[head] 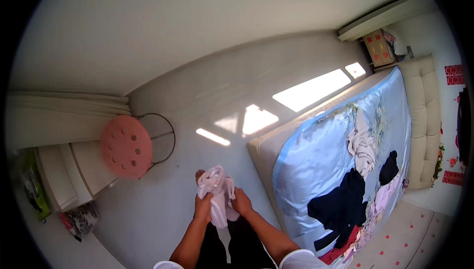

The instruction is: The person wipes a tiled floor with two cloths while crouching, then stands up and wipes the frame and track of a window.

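A crumpled pale pink garment (218, 195) with white parts is held up in front of my body, above the floor. My left hand (203, 205) grips its left side, and my right hand (242, 201) grips its right side. A narrow whitish strip hangs below the bunched cloth, against my dark trousers. To the right, a bed with a shiny light blue cover (300, 165) bears a black garment (340, 202), a beige garment (361, 147), a smaller black piece (389, 168), a lilac cloth (385, 195) and a red cloth (340, 252).
A round pink stool (126, 147) with a dark metal frame stands at left, by a white cabinet (85, 169). A patterned bag (82, 220) lies lower left. The bed's tufted headboard (422, 121) is at right, with a small drawer chest (378, 48) beyond.
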### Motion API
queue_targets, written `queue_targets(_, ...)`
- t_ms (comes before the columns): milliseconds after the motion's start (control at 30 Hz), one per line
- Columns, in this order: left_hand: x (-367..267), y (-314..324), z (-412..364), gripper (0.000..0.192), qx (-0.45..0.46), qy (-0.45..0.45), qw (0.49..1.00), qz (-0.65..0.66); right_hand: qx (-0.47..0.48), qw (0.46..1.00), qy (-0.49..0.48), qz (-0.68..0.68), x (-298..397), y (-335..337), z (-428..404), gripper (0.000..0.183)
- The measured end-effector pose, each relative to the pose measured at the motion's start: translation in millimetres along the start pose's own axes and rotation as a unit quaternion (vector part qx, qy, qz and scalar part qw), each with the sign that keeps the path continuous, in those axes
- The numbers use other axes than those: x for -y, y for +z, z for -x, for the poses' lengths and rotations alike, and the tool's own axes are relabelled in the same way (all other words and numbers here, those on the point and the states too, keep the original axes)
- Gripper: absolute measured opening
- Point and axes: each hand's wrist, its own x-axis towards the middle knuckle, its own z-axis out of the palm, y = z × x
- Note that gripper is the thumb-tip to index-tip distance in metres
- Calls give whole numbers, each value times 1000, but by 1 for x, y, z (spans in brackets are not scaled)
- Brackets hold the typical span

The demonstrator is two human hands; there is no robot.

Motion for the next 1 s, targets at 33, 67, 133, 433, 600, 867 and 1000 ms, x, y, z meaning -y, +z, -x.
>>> queue_targets(33, -27, -5, 17, 54, 5, 33, 998, 47, -43, 998, -6, -49, 15, -13, 7, 40)
queue_targets(67, -53, -5, 31, 54, 22, 65, 993, 94, -59, 997, -22, -49, 22, -28, 12, 40)
queue_targets(133, -93, -16, 46, 56, 58, 112, 989, 81, -91, 985, -87, -115, 33, -58, 25, 38)
queue_targets(433, -121, -18, 79, 47, 111, 85, 986, 87, -12, 937, -350, 24, 187, -139, 87, 50)
queue_targets(600, -204, -4, 112, 47, 11, 137, 984, -114, -225, 917, -296, -147, 183, -180, 45, 43)
queue_targets(867, -356, -49, 140, 52, -87, 314, 943, 73, -203, 958, -162, -120, 138, -296, -20, 38)
queue_targets(1000, -428, -40, 206, 77, -83, 492, 859, 116, -199, 959, -152, -136, 140, -340, -55, 42)
